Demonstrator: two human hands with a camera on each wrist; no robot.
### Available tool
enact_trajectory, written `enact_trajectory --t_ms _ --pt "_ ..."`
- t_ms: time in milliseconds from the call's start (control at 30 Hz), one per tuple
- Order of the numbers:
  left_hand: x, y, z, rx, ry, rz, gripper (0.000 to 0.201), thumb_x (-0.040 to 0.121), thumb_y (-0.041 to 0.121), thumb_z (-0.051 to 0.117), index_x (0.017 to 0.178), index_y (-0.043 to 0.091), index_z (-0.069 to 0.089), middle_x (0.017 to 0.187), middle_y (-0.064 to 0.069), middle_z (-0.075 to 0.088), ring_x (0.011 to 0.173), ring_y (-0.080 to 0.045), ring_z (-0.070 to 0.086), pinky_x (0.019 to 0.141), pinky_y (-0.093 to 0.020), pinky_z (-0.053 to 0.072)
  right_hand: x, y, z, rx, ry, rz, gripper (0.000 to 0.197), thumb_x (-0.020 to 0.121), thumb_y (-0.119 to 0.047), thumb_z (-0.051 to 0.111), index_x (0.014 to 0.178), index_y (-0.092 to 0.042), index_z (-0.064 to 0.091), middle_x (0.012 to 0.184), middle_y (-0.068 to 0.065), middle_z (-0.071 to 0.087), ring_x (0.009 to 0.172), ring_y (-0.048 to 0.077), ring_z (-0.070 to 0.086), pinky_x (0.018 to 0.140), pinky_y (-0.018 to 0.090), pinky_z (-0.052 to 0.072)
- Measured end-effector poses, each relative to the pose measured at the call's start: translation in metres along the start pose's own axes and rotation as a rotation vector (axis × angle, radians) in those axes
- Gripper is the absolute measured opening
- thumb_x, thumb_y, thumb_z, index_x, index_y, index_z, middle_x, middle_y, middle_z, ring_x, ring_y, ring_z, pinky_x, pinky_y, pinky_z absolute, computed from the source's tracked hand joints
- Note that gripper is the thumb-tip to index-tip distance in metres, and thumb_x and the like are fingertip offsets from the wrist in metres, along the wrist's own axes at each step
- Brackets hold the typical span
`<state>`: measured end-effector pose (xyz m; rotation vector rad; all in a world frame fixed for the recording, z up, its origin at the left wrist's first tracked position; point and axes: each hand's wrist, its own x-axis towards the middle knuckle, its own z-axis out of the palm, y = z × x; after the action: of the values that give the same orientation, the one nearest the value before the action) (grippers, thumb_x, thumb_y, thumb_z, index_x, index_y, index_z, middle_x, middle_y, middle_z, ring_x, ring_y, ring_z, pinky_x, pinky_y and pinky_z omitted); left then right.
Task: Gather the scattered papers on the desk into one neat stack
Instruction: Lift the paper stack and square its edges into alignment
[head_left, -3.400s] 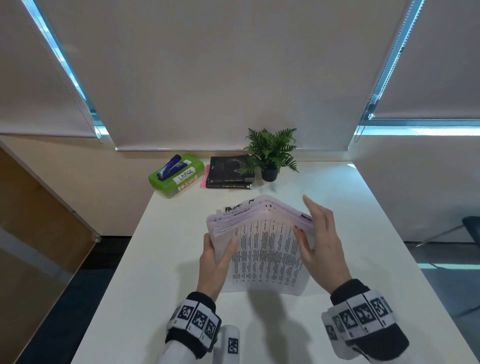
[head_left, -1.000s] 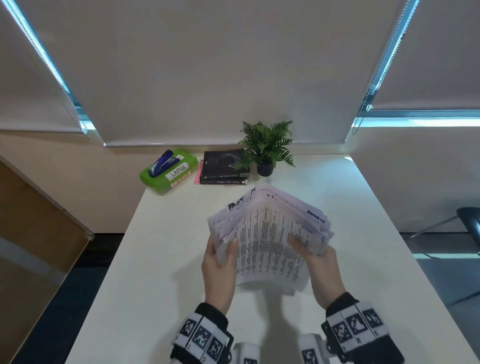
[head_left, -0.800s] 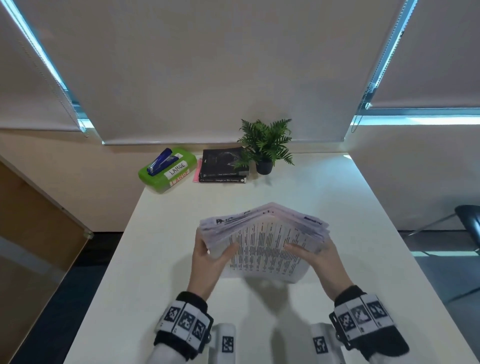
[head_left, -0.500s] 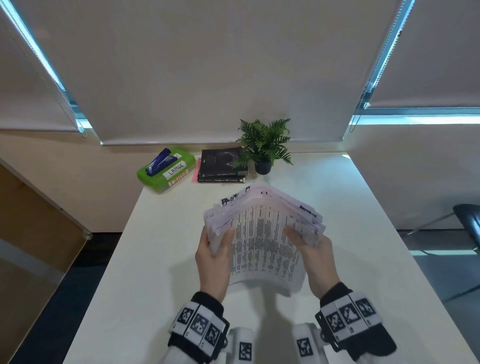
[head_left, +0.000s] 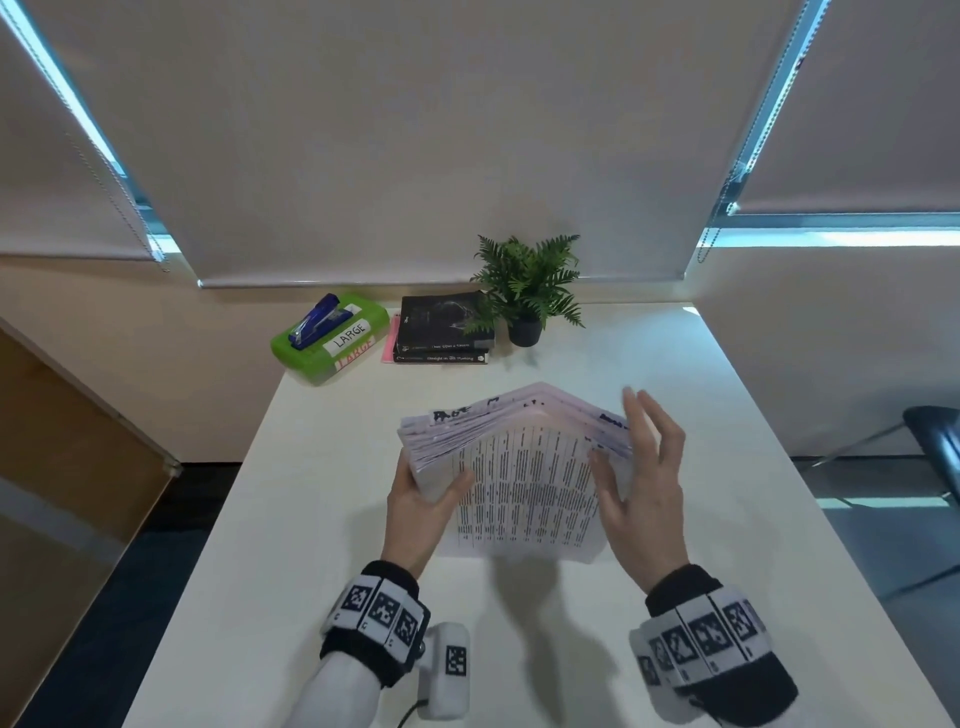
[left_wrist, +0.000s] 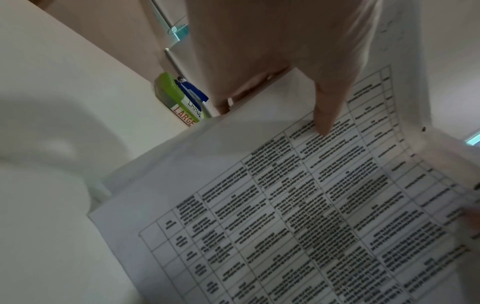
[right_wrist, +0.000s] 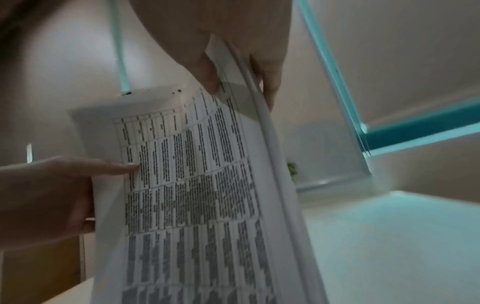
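Observation:
A thick stack of printed papers (head_left: 524, 483) stands on its lower edge on the white desk (head_left: 311, 545), bowed toward me, its top edges uneven. My left hand (head_left: 421, 504) grips the stack's left edge, thumb (left_wrist: 324, 115) on the front sheet, fingers behind. My right hand (head_left: 644, 483) lies against the right edge with straight, spread fingers and its thumb (right_wrist: 205, 76) on the front sheet. The table-printed front sheet (left_wrist: 311, 205) fills the left wrist view. In the right wrist view the stack (right_wrist: 187, 185) runs edge-on past my right hand, with my left hand (right_wrist: 52, 195) at its far side.
At the desk's far edge sit a green box labelled LARGE (head_left: 332, 343) with a blue stapler (head_left: 317, 319) on top, two black books (head_left: 444, 330) and a small potted fern (head_left: 524, 291). A dark chair (head_left: 935, 447) stands right of the desk.
The stack has been raised and lowered on its edge between both hands. My right hand has let go of its grip on the lower right side and now lies straight-fingered against the right edge.

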<state>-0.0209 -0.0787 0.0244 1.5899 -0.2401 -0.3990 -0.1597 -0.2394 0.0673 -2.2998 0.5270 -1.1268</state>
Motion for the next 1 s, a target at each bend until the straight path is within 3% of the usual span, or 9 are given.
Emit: enact_trajectory --t_ms 167,333,433,533,600,667,733,800,1000 --pt "0.004 0.0 -0.002 -0.009 -0.036 -0.034 0.056 0.066 0.027 0.082 0.115 0.022 0.057 0.11 0.004 0.069 0.104 -0.015 0.065 0.095 -0.039 0.051 0.013 -0.006 -0.002 -0.133 -0.075 -0.09 0.043 0.095 -0.033 0.038 0.138 -0.031 0.041 0.144 0.005 0.024 0.095 -0.004 0.041 0.074 0.02 0.046" --pt "0.006 -0.001 -0.006 0.022 -0.074 -0.038 0.06 0.057 0.043 0.081 0.111 0.029 0.059 0.109 0.008 0.07 0.104 -0.01 0.065 0.094 -0.033 0.05 0.012 0.0 -0.004 -0.065 -0.027 -0.033 0.039 0.094 -0.034 0.038 0.129 -0.029 0.055 0.133 0.005 0.045 0.091 -0.005 0.045 0.083 0.017 0.045" --pt "0.009 -0.003 -0.007 0.039 -0.089 -0.04 0.047 0.068 0.028 0.082 0.11 0.028 0.061 0.108 0.01 0.07 0.102 -0.005 0.064 0.086 -0.021 0.049 0.017 0.002 -0.004 0.1 -0.006 0.091 0.031 0.091 -0.025 0.042 0.115 -0.033 0.059 0.104 0.003 0.058 0.085 0.0 0.053 0.076 0.022 0.047" --pt "0.008 -0.002 -0.001 0.002 -0.104 -0.055 0.037 0.078 0.002 0.071 0.113 0.01 0.06 0.104 0.001 0.068 0.095 -0.004 0.066 0.069 -0.007 0.05 0.021 0.003 -0.003 0.252 -0.087 0.227 0.031 0.093 -0.019 0.04 0.114 -0.039 0.052 0.103 0.002 0.056 0.093 0.006 0.055 0.084 0.035 0.05" --pt "0.006 0.0 0.004 0.014 -0.076 -0.038 0.029 0.083 0.006 0.066 0.111 0.014 0.059 0.103 0.005 0.066 0.09 0.007 0.064 0.071 -0.003 0.048 0.015 0.002 -0.002 0.308 -0.242 0.197 0.038 0.095 -0.026 0.048 0.13 -0.039 0.04 0.112 -0.002 0.048 0.107 0.004 0.051 0.092 0.025 0.046" --pt "0.006 0.0 0.008 0.053 -0.019 -0.005 0.032 0.084 0.019 0.067 0.114 0.016 0.058 0.108 0.002 0.067 0.101 -0.002 0.063 0.088 -0.016 0.048 0.009 0.001 0.003 0.173 -0.379 0.077 0.06 0.088 -0.025 0.061 0.139 -0.034 0.03 0.114 -0.006 0.042 0.108 0.003 0.046 0.095 0.016 0.04" --pt "0.004 0.001 0.01 0.004 0.031 -0.002 0.032 0.084 0.019 0.067 0.114 0.013 0.059 0.109 -0.004 0.068 0.104 -0.018 0.064 0.09 -0.029 0.05 0.008 0.001 0.005 0.07 -0.341 0.02 0.066 0.082 -0.005 0.066 0.133 -0.032 0.035 0.109 -0.006 0.044 0.1 -0.001 0.047 0.09 0.014 0.042" --pt "0.001 0.003 0.007 -0.067 0.065 0.006 0.025 0.082 0.014 0.068 0.106 0.015 0.06 0.102 -0.005 0.069 0.096 -0.019 0.066 0.076 -0.023 0.054 0.011 -0.001 -0.001 0.071 -0.217 0.016 0.055 0.076 0.009 0.065 0.117 -0.023 0.051 0.1 -0.005 0.052 0.093 -0.006 0.051 0.079 0.007 0.042" --pt "-0.003 0.009 -0.012 -0.017 0.052 0.048 0.021 0.078 0.012 0.072 0.095 0.021 0.063 0.096 -0.002 0.072 0.094 -0.021 0.068 0.072 -0.023 0.055 0.032 -0.023 -0.034 -0.259 -0.447 0.009 0.023 0.074 -0.013 0.067 0.087 -0.025 0.053 0.081 -0.011 0.061 0.071 0.011 0.058 0.074 0.037 0.049"
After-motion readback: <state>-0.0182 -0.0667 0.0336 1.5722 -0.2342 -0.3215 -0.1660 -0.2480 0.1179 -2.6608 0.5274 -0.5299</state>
